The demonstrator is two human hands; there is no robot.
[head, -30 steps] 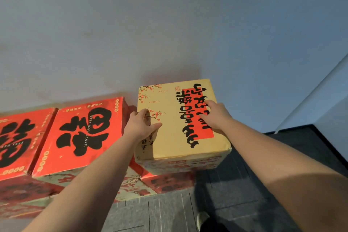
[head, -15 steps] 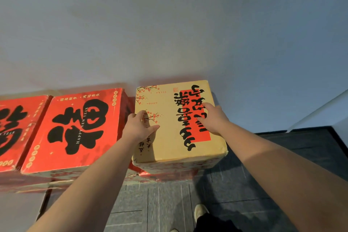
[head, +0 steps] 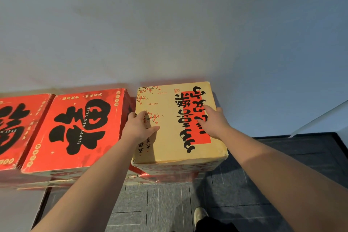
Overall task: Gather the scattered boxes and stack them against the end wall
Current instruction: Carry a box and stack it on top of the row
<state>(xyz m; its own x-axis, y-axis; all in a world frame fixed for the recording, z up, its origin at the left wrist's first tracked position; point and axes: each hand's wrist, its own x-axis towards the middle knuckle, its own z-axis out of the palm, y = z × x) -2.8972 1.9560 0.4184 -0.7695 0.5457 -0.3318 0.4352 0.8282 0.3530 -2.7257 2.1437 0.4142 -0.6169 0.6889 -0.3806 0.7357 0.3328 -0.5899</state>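
A tan cardboard box [head: 169, 130] with black brush lettering on a red panel and small plum-blossom sprigs sits on top of the stack at its right end, its far edge against the pale grey end wall [head: 169, 24]. Its near edge overhangs the red boxes beneath [head: 169, 178] slightly.

The left hand [head: 140, 128] lies at the box's left edge, thumb spread across the top face and fingers bent down over the side, holding that edge. The right hand [head: 214, 121] rests on the red panel near the right edge; its fingers look fairly straight and pressed flat, though whether they hook over the far side cannot be told.

Just beside the tan box, on its left, stands a red cardboard box [head: 75, 130] with a large black character and the words HAPPY NEW YEAR, its top at nearly the same height. Touching that one, further left, is a second red printed box [head: 17, 130], cut off by the picture's edge.

Below, a dark grey tiled floor [head: 160, 207] runs up to the stack, and the toe of a light-coloured shoe [head: 200, 214] shows near the bottom edge. A white panel [head: 323, 118] slants in at the right.
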